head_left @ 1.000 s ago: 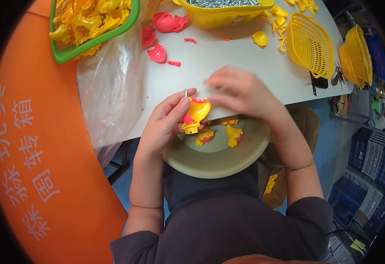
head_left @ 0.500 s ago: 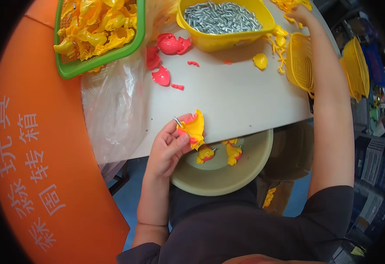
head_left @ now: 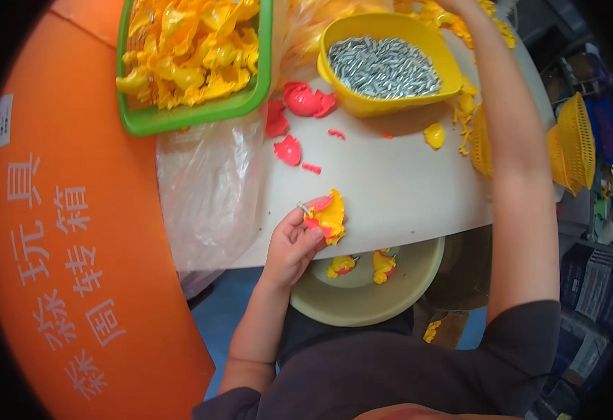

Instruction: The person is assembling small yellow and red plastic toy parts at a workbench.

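So, my left hand is pinching a yellow and pink plastic piece between thumb and fingers, just above the near edge of the white table. A silvery metal pin pokes out of its left side, and the hollow yellow part faces mostly up and right.

My right arm is stretched way out to the far side, and the right hand is cut off by the top edge, near a heap of yellow parts. Honestly can't tell if those fingers are gripping anything.

Under the table edge, right about at my lap, there's a dull green basin with two yellow and pink pieces lying in it, well apart from its front rim. Up on the table sits a yellow tub full of metal pins. Left of it are some pink shells and a couple of thin pink strips. One small yellow cup-shaped part lies on its own, right of the strips. Far left, a green-rimmed basket is piled with yellow shells, next to a crumpled clear plastic bag.
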Demonstrator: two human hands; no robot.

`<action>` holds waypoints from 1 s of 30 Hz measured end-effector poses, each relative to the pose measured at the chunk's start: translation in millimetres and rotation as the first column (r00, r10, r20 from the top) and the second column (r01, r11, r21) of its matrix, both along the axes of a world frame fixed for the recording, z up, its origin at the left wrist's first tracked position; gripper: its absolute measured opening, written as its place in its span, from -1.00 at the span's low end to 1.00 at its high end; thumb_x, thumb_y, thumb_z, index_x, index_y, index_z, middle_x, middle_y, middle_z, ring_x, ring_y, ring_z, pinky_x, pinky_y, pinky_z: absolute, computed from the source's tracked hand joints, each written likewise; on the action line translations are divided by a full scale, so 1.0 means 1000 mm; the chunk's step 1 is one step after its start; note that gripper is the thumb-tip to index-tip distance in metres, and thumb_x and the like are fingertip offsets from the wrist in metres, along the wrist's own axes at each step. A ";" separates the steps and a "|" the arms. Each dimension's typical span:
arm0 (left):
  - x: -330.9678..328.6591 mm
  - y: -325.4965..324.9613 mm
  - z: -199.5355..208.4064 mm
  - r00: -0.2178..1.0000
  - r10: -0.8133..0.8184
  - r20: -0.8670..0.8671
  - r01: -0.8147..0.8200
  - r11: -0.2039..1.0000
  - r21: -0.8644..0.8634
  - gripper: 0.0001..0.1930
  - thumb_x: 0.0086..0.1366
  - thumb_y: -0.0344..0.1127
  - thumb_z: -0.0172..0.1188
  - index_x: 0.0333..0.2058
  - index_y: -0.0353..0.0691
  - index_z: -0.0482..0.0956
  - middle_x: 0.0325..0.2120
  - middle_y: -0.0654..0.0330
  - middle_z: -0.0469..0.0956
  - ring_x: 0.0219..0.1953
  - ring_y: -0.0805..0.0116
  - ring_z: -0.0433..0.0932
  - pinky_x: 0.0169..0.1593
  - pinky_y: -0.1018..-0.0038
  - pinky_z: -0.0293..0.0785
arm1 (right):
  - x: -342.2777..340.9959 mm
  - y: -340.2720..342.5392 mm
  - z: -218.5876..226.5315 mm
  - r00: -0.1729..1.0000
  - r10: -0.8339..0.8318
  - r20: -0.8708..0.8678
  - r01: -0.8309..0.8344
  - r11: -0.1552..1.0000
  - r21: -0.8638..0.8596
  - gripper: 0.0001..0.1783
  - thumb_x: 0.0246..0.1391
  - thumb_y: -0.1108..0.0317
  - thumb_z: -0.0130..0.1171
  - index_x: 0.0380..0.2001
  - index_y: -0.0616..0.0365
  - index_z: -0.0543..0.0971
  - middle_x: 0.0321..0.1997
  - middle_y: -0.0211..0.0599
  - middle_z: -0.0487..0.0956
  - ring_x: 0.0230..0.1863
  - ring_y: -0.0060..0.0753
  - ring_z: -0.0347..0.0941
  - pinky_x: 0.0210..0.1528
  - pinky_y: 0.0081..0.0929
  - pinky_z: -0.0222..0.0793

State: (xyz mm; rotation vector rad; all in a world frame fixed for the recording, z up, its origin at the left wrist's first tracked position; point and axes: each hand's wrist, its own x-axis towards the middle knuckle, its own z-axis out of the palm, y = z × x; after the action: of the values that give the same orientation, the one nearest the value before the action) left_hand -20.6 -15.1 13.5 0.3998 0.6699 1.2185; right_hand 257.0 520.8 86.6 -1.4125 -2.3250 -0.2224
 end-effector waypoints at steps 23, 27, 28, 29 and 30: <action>-0.002 0.005 0.002 0.998 0.030 0.056 -0.028 0.999 -0.035 -0.43 0.34 -0.45 0.19 0.26 -0.45 0.21 0.13 -0.13 0.43 0.20 0.05 0.46 0.27 0.22 0.39 | 0.012 -0.122 0.072 0.841 -0.279 -0.463 0.027 0.877 -0.480 -0.64 0.01 0.37 0.31 -0.13 0.34 0.59 -0.30 -0.15 0.63 -0.38 -0.39 0.60 -0.31 -0.48 0.57; 0.013 0.012 0.007 0.998 0.055 -0.013 -0.055 0.998 -0.012 -0.41 0.30 -0.50 0.22 0.26 -0.45 0.22 0.10 -0.08 0.46 0.15 0.20 0.49 0.25 0.31 0.39 | 0.018 -0.279 0.090 0.662 -0.040 -0.748 -0.416 0.811 -0.411 -0.51 -0.04 0.39 0.34 0.03 0.17 0.54 -0.32 -0.36 0.59 -0.38 -0.57 0.57 -0.35 -0.53 0.52; 0.008 0.006 0.006 0.982 0.168 -0.092 -0.168 0.986 0.008 -0.41 0.30 -0.50 0.23 0.26 -0.45 0.22 0.09 -0.06 0.47 0.14 0.22 0.50 0.24 0.32 0.40 | -0.011 -0.327 0.073 0.624 -0.054 -0.779 -0.592 0.618 -0.517 -0.49 -0.01 0.40 0.34 0.06 0.21 0.53 -0.34 -0.39 0.58 -0.38 -0.58 0.57 -0.34 -0.57 0.52; 0.009 0.008 0.005 0.964 0.233 -0.125 -0.228 0.972 0.051 -0.41 0.30 -0.50 0.23 0.26 -0.45 0.22 0.09 -0.04 0.47 0.12 0.23 0.51 0.24 0.33 0.40 | -0.036 -0.369 0.047 0.583 -0.184 -0.791 -0.589 0.575 -0.568 -0.50 0.02 0.38 0.37 0.05 0.24 0.53 -0.39 -0.39 0.59 -0.39 -0.56 0.59 -0.31 -0.65 0.50; 0.013 0.010 0.007 0.954 0.274 -0.122 -0.267 0.961 0.071 -0.40 0.30 -0.50 0.23 0.26 -0.45 0.22 0.09 0.00 0.46 0.11 0.27 0.51 0.22 0.37 0.42 | -0.048 -0.390 0.019 0.623 -0.245 -0.743 -0.563 0.519 -0.643 -0.49 0.00 0.36 0.39 0.04 0.25 0.53 -0.39 -0.39 0.59 -0.40 -0.56 0.58 -0.33 -0.65 0.50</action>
State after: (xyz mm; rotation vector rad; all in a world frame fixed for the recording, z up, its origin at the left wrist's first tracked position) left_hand -7.7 -5.1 21.0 0.4465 0.8259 1.4821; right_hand 209.5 130.6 105.4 -1.1595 -1.7239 1.5433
